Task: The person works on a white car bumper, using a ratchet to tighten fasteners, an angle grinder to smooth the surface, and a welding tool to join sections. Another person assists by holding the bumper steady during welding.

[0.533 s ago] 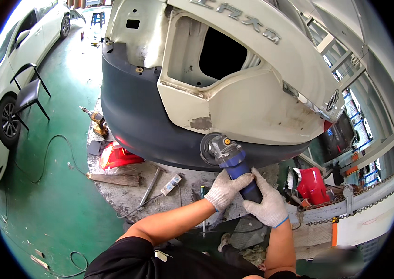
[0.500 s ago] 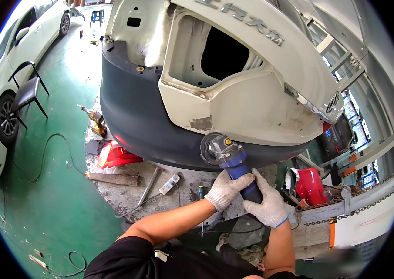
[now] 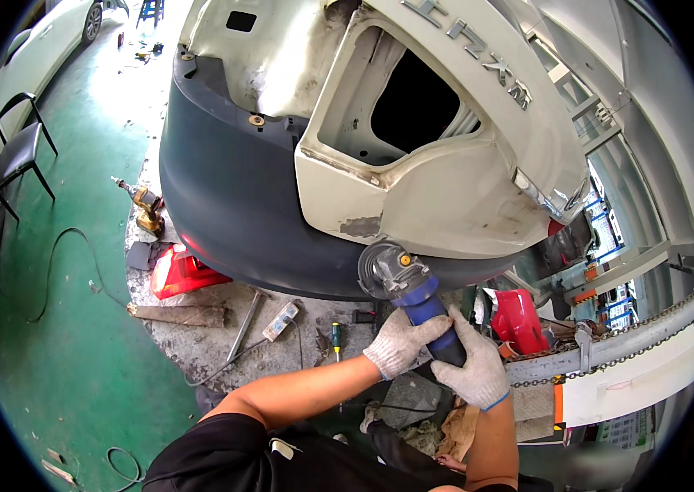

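Note:
A blue angle grinder with a silver head is held in front of me, between both gloved hands. My left hand, in a white knit glove, is closed around the front part of its body. The gloved right hand grips the rear end of the body. The grinder's disc and guard sit over the upper edge of a dark grey bumper; contact with it cannot be made out. Just above the disc, a bare patch shows on the cream tailgate, which has a large black opening.
On the grey work surface lie a red tail light, a yellow power drill, a wooden piece, a power strip and a screwdriver. A chair stands left, beside a white car. Chains run along a rail at right.
The view has shifted and turned, so the car body sits differently in the picture. Both hands keep their grip on the grinder, whose place by the bare patch is nearly the same.

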Demonstrator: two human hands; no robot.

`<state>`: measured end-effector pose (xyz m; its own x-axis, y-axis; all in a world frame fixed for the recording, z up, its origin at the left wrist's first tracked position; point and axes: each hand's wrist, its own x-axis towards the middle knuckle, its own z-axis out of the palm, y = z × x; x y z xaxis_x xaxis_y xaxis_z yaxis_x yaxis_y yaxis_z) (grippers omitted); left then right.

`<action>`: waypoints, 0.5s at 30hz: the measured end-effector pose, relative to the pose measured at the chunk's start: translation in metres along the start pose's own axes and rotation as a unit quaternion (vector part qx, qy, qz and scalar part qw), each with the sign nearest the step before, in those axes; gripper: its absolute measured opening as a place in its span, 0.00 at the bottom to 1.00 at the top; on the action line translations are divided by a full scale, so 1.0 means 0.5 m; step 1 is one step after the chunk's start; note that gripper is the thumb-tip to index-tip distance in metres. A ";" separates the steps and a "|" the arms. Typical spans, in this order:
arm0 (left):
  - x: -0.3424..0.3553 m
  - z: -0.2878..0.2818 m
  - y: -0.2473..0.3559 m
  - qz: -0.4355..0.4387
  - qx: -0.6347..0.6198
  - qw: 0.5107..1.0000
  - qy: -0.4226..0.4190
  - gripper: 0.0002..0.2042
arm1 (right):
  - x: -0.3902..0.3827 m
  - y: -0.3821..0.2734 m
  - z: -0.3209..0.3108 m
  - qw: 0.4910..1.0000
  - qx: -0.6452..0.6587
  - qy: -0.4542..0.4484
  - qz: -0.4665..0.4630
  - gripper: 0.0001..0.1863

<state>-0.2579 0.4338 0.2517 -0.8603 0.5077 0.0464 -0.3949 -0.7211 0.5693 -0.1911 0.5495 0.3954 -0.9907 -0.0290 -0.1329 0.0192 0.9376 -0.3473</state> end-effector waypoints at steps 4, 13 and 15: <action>-0.004 0.003 0.006 0.009 -0.058 0.998 -0.020 0.21 | -0.005 -0.027 -0.005 0.996 -0.085 0.027 -0.018 0.50; -0.001 -0.005 -0.011 0.031 -0.088 0.995 -0.033 0.23 | -0.014 -0.089 -0.014 0.986 -0.164 0.034 0.000 0.49; 0.006 -0.007 -0.019 0.029 -0.111 0.992 -0.048 0.23 | -0.015 -0.093 -0.017 0.982 -0.184 0.038 -0.013 0.49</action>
<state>-0.2580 0.4407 0.2436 -0.8534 0.4967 0.1580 -0.4157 -0.8314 0.3686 -0.1859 0.5089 0.4205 -0.9977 -0.0408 -0.0535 -0.0415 0.9991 0.0119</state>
